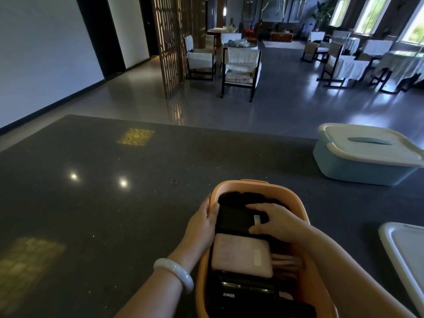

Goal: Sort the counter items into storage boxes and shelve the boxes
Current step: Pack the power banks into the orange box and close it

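Broadly, a dark polished counter [114, 203] beneath everything, bare well out to the left of the grip apart from reflections. Far off to the right and beyond the grip, a blue storage box [358, 166] with its white lid on. Nearer on the right, just past the right forearm, a loose white lid [403, 253] lying flat at the frame edge.

Around the grip itself, an orange storage box [229, 187], lidless, nearly filled with electronics. Left hand [203, 220] wrapped over the box's left rim, thumb inside, steadying it. Right hand [273, 220] spread flat on a black power bank [234, 220], fingers curled over its far edge, thumb at its near edge; pressing or clasping, cannot tell which.

Directly toward the body from the grip, a pink power bank [238, 255]; nearer again, a black Anker charger [241, 294]. Right of the pink one, under the right wrist, what looks like bundled pink cable [286, 262].

Likely dense, rigid and smooth-cased, so somewhat slippery; best pinched across the short edges rather than by the flat faces. Probably heavy once loaded, thin plastic walls prone to flex: better lifted with both hands under opposite rims.
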Demonstrator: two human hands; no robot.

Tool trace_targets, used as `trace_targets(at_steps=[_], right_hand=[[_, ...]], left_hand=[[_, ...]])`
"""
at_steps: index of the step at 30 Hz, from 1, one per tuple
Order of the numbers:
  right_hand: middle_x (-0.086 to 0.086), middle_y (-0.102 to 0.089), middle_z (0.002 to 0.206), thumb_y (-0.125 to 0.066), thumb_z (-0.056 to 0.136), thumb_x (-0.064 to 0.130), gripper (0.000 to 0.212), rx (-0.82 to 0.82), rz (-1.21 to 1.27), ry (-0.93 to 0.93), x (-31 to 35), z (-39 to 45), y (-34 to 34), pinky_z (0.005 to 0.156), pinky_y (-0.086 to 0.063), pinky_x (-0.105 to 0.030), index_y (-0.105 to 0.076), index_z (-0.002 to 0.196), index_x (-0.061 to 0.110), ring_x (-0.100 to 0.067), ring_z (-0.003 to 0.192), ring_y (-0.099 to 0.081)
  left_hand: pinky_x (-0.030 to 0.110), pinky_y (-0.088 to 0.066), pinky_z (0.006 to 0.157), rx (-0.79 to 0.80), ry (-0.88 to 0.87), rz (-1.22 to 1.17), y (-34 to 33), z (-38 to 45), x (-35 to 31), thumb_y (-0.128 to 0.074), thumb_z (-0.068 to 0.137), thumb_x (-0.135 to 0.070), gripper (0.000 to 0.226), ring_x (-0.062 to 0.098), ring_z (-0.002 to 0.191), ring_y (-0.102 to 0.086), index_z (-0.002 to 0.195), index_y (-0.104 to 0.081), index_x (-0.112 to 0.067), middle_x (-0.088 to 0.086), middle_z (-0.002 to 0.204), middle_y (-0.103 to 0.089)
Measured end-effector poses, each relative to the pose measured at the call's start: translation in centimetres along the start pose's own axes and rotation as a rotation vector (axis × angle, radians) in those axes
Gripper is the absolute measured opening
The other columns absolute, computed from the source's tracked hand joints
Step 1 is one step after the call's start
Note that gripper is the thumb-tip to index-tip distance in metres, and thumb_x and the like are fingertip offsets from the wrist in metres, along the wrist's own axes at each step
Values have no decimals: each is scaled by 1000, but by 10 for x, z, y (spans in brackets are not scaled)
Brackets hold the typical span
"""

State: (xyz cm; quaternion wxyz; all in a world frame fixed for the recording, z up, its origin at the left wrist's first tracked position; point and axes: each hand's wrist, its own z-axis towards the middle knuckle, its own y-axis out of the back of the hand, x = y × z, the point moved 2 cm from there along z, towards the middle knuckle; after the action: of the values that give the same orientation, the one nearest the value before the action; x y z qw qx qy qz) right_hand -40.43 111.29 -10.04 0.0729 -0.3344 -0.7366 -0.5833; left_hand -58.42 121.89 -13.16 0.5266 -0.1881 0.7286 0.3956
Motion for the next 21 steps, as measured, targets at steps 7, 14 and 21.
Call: trace_targets(at_steps=[7,14,21], right_hand=[[8,-42,143,-70,84,37,70,-27,73,26,1,-5,-4,105,-37,-31,-35,145,36,-12,126,-43],[10,-43,139,-69,84,34,66,2,121,40,-2,-4,-4,106,-38,-34,-38,142,37,-9,122,-43],[11,-43,137,-69,84,35,65,32,97,53,-2,-2,-1,104,-40,-34,-38,141,40,-9,120,-43]], left_hand=[[3,-38,64,-25,20,53,-1,1,0,-31,100,-49,52,-15,84,-48,147,-31,-28,-13,120,-57],[-2,-36,58,-29,30,59,-1,0,-1,-31,100,-48,53,-15,84,-45,148,-31,-25,-5,133,-52],[-8,-32,56,-34,26,25,-2,0,0,-32,101,-46,51,-28,65,-42,147,-33,-24,-13,115,-51]])
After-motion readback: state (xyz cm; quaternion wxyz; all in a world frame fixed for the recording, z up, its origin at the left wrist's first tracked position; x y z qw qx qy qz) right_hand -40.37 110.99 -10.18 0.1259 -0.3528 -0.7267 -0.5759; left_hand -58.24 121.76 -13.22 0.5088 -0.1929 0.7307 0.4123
